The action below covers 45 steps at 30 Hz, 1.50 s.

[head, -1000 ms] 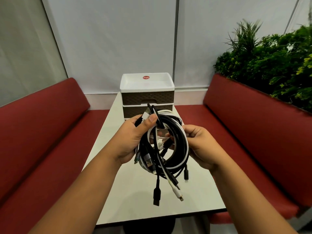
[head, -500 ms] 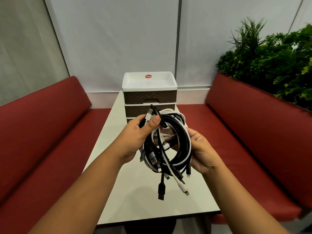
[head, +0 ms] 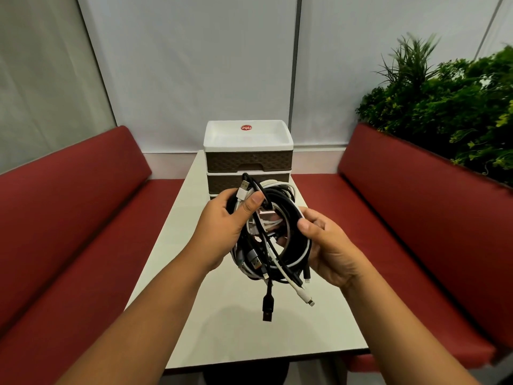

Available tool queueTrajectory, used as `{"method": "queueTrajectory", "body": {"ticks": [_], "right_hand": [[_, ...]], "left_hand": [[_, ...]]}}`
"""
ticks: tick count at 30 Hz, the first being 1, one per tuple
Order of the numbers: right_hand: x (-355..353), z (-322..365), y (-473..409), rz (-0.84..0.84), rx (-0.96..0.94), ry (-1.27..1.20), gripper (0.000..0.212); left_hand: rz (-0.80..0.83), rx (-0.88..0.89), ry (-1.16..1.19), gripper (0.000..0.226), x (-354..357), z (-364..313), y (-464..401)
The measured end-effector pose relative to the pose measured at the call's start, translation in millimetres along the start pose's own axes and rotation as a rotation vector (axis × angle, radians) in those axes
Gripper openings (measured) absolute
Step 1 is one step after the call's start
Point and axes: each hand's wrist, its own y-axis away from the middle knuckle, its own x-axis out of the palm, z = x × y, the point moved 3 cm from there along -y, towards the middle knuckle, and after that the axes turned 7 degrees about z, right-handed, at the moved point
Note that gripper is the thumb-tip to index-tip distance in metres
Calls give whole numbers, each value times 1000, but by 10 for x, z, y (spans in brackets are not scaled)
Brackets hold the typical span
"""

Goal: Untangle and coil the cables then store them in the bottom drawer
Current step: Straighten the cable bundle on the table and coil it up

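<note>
I am seeing the drawer unit (head: 248, 159) standing at the far end of the white surface (head: 244, 329), its lower drawers partly hidden behind the cables (head: 273, 240). Both hands are gripping that tangled black-and-white bundle above the surface: the left hand (head: 222, 226) curling round its left side, the right hand (head: 330, 251) its right. Red benches (head: 69, 218) are flanking the surface, with plants (head: 449, 107) sitting behind the right one.
</note>
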Motion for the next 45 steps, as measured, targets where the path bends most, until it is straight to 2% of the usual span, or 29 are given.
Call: {"method": "queueTrajectory", "body": {"ticks": [3,5,8,12,16,21,24,27,32,34,37,45], "right_hand": [[13,26,-12,-71,37,116,53],[40,33,-9,-85,44,208,45],[64,28,-2,-63,61,310,53],[34,-36,-12,-62,81,294,63],[36,-96,-26,-102,92,364,70],[150,-94,-43,-192,36,611,74],[221,-110,-42,-325,-19,837,77],[244,-160,-38,-343,-19,728,76],[246,-121,-17,-52,87,281,77],[228,-122,1,22,124,217,78],[182,-146,5,23,119,286,77],[183,-169,20,-244,76,624,67]], "left_hand": [[-14,-4,-37,46,4,37,15],[-23,-3,-65,43,3,65,24],[-12,10,-122,38,4,91,41],[15,37,-171,31,19,81,66],[6,25,-170,36,5,92,80],[-12,4,-131,42,-59,111,93],[-15,-2,-100,41,-76,112,111],[-7,-41,-74,42,-98,139,118],[6,-90,8,43,-142,178,131],[15,-97,37,43,-133,172,148],[26,-81,1,42,-110,166,150],[31,-56,-35,39,-91,202,140]]}}
